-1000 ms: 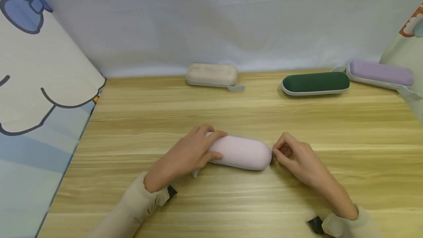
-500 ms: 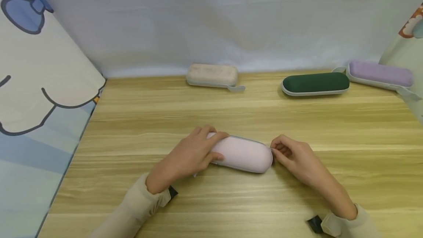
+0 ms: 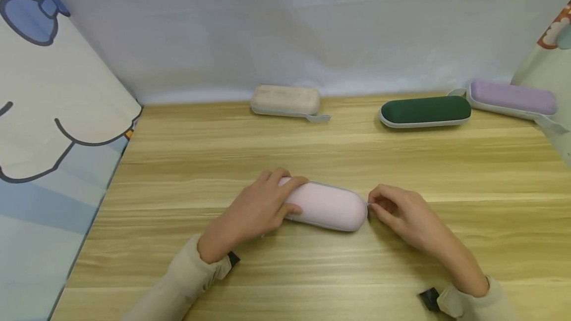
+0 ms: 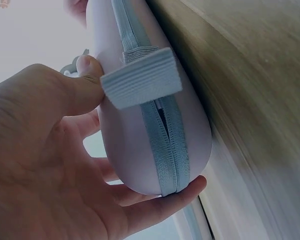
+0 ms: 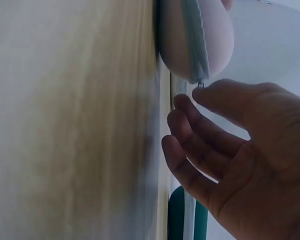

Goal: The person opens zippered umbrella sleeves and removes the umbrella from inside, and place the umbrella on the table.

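Observation:
A pale pink zip case lies on the wooden table, its long side running left to right. My left hand grips its left end, thumb on the near side and fingers over the far side. At the other end, my right hand pinches the small metal zipper pull between thumb and index finger; the other fingers are loosely bent. In the left wrist view, a ribbed grey fabric tab crosses the grey zipper, with a narrow gap in the teeth just below it.
Along the table's back edge lie a beige case, a dark green case and a lilac case. A white cloth hangs behind them. A cartoon-printed cloth borders the left side.
The case's right end dipped slightly toward the near side, then came back a little. My right hand, still at the zipper pull, has shifted slightly. The left hand keeps its grip.

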Demonstrator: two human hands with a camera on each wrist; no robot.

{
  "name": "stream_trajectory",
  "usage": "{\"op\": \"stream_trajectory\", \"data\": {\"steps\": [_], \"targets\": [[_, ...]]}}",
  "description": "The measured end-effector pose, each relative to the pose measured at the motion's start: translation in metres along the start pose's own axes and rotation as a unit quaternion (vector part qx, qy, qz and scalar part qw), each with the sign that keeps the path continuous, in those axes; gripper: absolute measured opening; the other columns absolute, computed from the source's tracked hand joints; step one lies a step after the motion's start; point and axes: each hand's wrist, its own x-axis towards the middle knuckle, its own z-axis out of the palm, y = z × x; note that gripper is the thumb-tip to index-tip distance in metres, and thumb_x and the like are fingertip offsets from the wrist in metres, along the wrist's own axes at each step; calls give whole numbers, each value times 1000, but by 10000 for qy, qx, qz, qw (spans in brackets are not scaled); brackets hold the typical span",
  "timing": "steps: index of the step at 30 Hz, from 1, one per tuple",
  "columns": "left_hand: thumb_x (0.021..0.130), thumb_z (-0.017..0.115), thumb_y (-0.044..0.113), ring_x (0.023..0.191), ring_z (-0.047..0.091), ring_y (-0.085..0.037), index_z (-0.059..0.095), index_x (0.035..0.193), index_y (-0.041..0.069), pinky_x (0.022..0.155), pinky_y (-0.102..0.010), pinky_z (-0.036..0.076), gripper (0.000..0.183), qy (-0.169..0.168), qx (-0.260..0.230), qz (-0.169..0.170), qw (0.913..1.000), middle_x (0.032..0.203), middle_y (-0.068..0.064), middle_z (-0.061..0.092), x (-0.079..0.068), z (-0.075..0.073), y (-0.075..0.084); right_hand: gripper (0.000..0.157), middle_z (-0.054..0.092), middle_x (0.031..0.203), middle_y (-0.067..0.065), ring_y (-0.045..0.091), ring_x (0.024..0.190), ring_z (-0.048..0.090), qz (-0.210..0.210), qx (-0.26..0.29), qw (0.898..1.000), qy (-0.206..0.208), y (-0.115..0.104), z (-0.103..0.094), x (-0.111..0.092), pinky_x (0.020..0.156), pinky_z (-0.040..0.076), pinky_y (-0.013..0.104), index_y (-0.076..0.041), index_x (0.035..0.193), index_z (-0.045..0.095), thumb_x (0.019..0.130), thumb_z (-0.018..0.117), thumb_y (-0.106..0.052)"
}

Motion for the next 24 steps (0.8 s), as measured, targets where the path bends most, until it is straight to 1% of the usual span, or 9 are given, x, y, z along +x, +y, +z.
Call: {"op": "stream_trajectory", "data": {"steps": [4, 5, 10, 15, 20, 22, 24], "targets": [[101, 66, 43, 119, 61, -35, 54, 151, 25, 88, -52, 59, 55, 50, 67, -21, 10000, 137, -14, 58, 0, 1, 1, 11, 63, 81, -14, -2, 74, 54, -168, -15, 9998, -70, 1, -4, -2, 65, 50, 24, -16, 97, 72, 95, 76, -6], [101, 66, 43, 118, 61, -35, 54, 151, 25, 88, -52, 59, 55, 67, 90, -26, 9999, 137, -14, 59, 0, 1, 1, 14, 63, 81, -14, -2, 74, 54, -204, -42, 9998, -67, 0, -4, -2, 65, 50, 24, -17, 97, 72, 94, 76, -4], [101, 66, 42, 118, 61, -36, 53, 151, 26, 86, -52, 60, 53, 117, 183, -87, 9997, 136, -15, 59, 1, 2, 2, 19, 68, 85, -13, -3, 77, 57, -271, -121, 9994, -152, -3, -8, -4, 68, 54, 25, -17, 96, 73, 90, 79, 0], [102, 65, 43, 118, 61, -36, 54, 151, 26, 87, -51, 60, 53, 135, 245, -169, 9995, 136, -15, 59, 2, 4, 3, 20, 72, 89, -10, -3, 80, 60, -151, -62, 9994, -319, -5, -10, -5, 71, 56, 26, -18, 95, 74, 88, 81, 0], [104, 59, 47, 116, 62, -37, 53, 152, 25, 82, -51, 61, 53, 185, 409, -259, 9987, 136, -16, 59, 2, 5, 5, 23, 73, 95, -10, -2, 84, 63, -10, 182, 9982, -571, -9, -8, -6, 75, 58, 27, -20, 93, 73, 86, 82, 0], [105, 57, 49, 114, 63, -38, 53, 152, 24, 79, -50, 61, 54, 248, 505, -278, 9980, 135, -17, 60, 2, 6, 5, 24, 73, 95, -10, -2, 84, 64, 18, 226, 9982, -551, -10, -6, -5, 75, 58, 27, -20, 93, 73, 86, 82, 1], [105, 56, 50, 113, 64, -37, 53, 152, 24, 77, -49, 61, 54, 311, 587, -310, 9973, 134, -18, 60, 2, 9, 6, 24, 73, 96, -10, -1, 85, 63, 74, 182, 9988, -447, -11, -5, -6, 76, 58, 27, -21, 92, 74, 86, 83, 0]]}}
